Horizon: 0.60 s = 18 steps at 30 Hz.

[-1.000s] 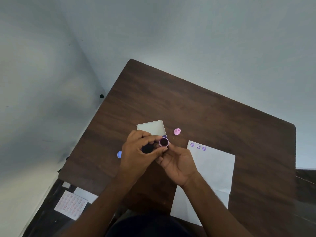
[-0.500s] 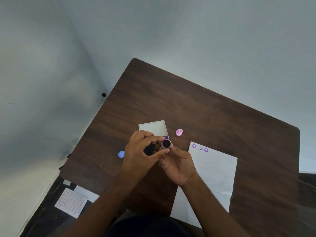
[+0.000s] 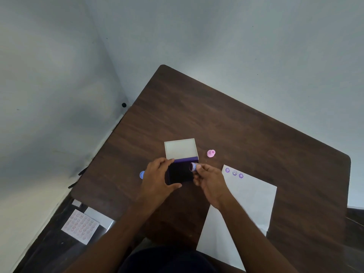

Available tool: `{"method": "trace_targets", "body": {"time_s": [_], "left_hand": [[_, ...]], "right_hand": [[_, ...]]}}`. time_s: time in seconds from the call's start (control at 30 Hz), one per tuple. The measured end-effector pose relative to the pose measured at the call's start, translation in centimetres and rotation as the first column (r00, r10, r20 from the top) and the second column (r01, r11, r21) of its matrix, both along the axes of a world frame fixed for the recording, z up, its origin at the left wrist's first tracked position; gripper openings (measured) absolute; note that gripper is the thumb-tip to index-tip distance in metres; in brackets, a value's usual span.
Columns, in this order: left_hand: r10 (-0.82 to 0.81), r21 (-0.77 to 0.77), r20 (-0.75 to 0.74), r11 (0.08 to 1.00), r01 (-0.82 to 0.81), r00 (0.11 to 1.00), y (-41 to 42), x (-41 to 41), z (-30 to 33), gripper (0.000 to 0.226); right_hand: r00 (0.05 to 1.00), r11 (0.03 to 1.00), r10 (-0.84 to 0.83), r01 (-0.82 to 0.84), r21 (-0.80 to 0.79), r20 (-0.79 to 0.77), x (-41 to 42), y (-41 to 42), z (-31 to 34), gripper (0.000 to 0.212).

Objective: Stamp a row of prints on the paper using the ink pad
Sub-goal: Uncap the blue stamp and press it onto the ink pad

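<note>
The ink pad [image 3: 180, 173], a dark purple square with its pale lid [image 3: 180, 148] folded back, lies mid-table. My left hand [image 3: 157, 179] grips the pad's left edge, thumb at its near corner. My right hand [image 3: 209, 181] pinches a small round purple stamp [image 3: 193, 167], held tilted on its side just over the pad's right edge, its dark face turned left. The white paper [image 3: 246, 203] lies to the right, with three purple face prints [image 3: 234, 173] in a row along its top left edge.
A pink stamp [image 3: 211, 153] stands right of the lid. A blue stamp [image 3: 142, 174] peeks out left of my left hand. The brown table [image 3: 246, 131] sits in a wall corner. A sticker sheet [image 3: 80, 226] lies on the floor at lower left.
My hands have separated. The left hand dropped onto the ink pad's edge, uncovering the pad. The right hand keeps the purple stamp, now tilted sideways near the pad.
</note>
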<state>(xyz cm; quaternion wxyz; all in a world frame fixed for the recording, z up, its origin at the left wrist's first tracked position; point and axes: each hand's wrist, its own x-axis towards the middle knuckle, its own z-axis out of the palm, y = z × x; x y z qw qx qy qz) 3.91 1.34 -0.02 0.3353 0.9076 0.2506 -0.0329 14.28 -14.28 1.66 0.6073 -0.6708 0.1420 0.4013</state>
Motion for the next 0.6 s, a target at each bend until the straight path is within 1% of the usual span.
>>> {"method": "trace_targets", "body": {"time_s": [0.03, 0.07, 0.13, 0.17, 0.23, 0.3, 0.37, 0.43, 0.53, 0.6], "left_hand": [[0.005, 0.013, -0.021, 1.000, -0.005, 1.000, 0.0, 0.0, -0.4, 0.090], [0.005, 0.023, -0.036, 1.000, -0.004, 0.999, -0.1, 0.0, -0.7, 0.093], [-0.012, 0.041, -0.043, 0.999, 0.013, 0.999, -0.3, -0.1, -1.4, 0.097], [-0.019, 0.053, -0.039, 0.998, 0.021, 0.999, -0.3, -0.1, -1.7, 0.098], [-0.021, 0.072, -0.035, 0.997, 0.024, 0.999, -0.3, -0.1, -2.1, 0.098], [-0.023, 0.091, -0.030, 0.996, 0.026, 0.999, -0.3, -0.2, -2.4, 0.097], [-0.032, 0.116, -0.044, 0.993, 0.037, 0.999, -0.2, -0.2, -2.5, 0.095], [-0.038, 0.125, -0.066, 0.991, 0.046, 0.997, -0.1, -0.1, -2.6, 0.095], [-0.052, 0.143, -0.098, 0.988, 0.066, 0.994, 0.2, 0.1, -2.8, 0.093], [-0.063, 0.155, -0.104, 0.985, 0.079, 0.993, 0.3, 0.2, -2.8, 0.092]], "right_hand": [[0.995, 0.991, 0.059, -0.050, -0.122, 0.078, -0.1, 0.3, -0.5, 0.021], [0.975, 0.963, 0.145, -0.099, -0.252, 0.171, -0.2, 0.5, -1.0, 0.020], [0.879, 0.870, 0.337, -0.154, -0.468, 0.337, -0.6, 0.9, -1.7, 0.018], [0.830, 0.836, 0.399, -0.155, -0.526, 0.390, -0.8, 1.1, -2.0, 0.018], [0.773, 0.796, 0.477, -0.177, -0.578, 0.419, -0.9, 1.6, -2.3, 0.018], [0.720, 0.741, 0.574, -0.254, -0.622, 0.390, -1.1, 2.0, -2.6, 0.024], [0.634, 0.682, 0.669, -0.318, -0.658, 0.387, -1.5, 2.2, -2.9, 0.031], [0.565, 0.647, 0.720, -0.337, -0.684, 0.403, -2.0, 2.3, -3.1, 0.038], [0.421, 0.542, 0.818, -0.337, -0.770, 0.392, -2.5, 2.6, -3.5, 0.044], [0.403, 0.529, 0.827, -0.323, -0.785, 0.392, -2.6, 2.7, -3.6, 0.043]]}}
